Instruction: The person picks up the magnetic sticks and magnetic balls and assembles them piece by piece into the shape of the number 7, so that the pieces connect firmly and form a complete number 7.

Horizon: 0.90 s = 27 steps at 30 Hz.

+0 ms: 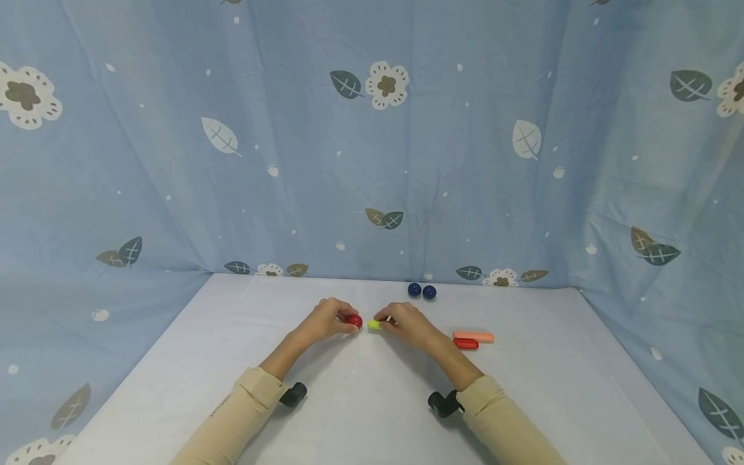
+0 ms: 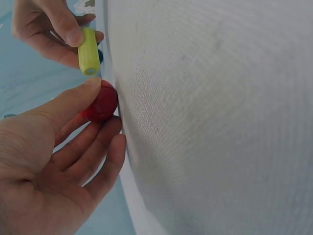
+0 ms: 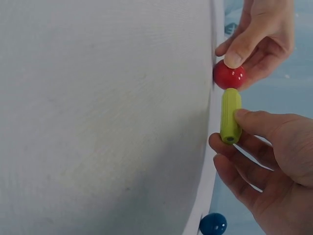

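Note:
My left hand pinches a glossy red ball between thumb and fingers, close over the white table. Facing it, my right hand grips a short yellow-green ribbed rod by thumb and fingertips. In the head view a small gap separates rod and ball. The right wrist view shows the rod lined up with the ball, its far end overlapping the ball's edge there. A small grey disc shows in the rod's end in the left wrist view, where the red ball sits by the thumb tip.
Two dark blue balls lie near the table's back edge. To the right of my right hand, an orange rod and a red rod lie side by side. A blue patterned curtain hangs behind the white table.

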Tool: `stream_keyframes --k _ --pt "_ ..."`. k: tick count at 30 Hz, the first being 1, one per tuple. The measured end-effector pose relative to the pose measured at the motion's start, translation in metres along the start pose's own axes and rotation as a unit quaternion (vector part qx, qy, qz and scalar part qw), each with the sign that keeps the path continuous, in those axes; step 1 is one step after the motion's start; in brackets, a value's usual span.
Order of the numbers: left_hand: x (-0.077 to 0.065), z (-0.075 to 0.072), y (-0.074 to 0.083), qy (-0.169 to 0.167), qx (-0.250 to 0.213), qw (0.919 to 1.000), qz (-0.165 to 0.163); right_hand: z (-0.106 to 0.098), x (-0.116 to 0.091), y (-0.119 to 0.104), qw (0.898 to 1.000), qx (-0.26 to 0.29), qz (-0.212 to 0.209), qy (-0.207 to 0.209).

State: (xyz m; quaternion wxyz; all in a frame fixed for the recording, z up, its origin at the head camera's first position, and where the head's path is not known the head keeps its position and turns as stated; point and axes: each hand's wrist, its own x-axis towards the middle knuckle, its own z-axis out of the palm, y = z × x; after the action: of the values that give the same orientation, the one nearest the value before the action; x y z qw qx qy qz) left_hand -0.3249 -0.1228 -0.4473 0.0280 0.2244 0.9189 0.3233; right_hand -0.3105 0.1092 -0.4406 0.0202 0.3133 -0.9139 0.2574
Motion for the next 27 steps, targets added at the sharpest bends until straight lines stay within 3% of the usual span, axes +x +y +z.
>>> stream_keyframes --k 27 --pt "0.0001 -0.0002 -0.0004 -0.002 0.000 1.0000 0.007 0.0004 0.0070 -0.0058 1.000 0.008 0.008 -0.010"
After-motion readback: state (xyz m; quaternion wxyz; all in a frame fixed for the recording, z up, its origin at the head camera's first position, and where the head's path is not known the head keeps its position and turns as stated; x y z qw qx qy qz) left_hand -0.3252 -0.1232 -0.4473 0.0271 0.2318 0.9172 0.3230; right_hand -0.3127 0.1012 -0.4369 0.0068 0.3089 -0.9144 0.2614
